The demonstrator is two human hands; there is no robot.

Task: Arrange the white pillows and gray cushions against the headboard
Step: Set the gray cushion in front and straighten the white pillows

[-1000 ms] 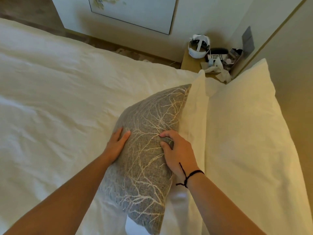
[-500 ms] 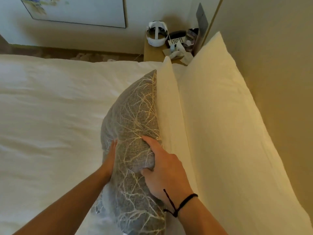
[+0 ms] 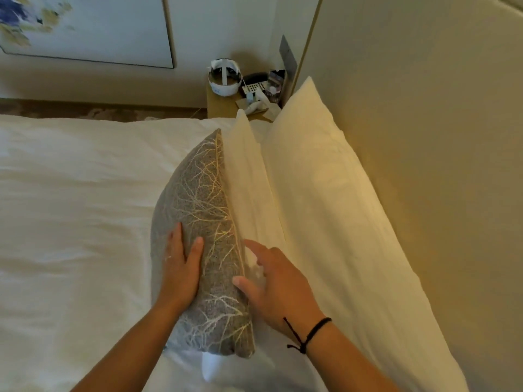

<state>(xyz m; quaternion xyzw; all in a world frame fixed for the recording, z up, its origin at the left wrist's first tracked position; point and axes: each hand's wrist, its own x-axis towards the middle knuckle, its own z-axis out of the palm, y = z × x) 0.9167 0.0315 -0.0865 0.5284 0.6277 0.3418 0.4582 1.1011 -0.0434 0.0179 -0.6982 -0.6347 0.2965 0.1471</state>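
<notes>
A gray cushion (image 3: 203,199) with a pale branch pattern stands on edge on the bed, leaning against a white pillow (image 3: 249,188). Behind that stands a larger white pillow (image 3: 334,210), propped against the beige headboard (image 3: 424,137). My left hand (image 3: 181,267) lies flat with straight fingers on the cushion's left face. My right hand (image 3: 271,284), a black cord round its wrist, hovers with spread fingers at the cushion's right edge over the nearer pillow, holding nothing.
White bedding (image 3: 70,207) spreads to the left. A wooden nightstand (image 3: 223,104) beyond the pillows carries a white headset (image 3: 225,80), a phone and small clutter. A framed picture (image 3: 85,26) hangs on the far wall.
My right hand has let go of the cushion's top edge and opened. The cushion now stands more upright against the pillow. My left hand slid flat onto its side.
</notes>
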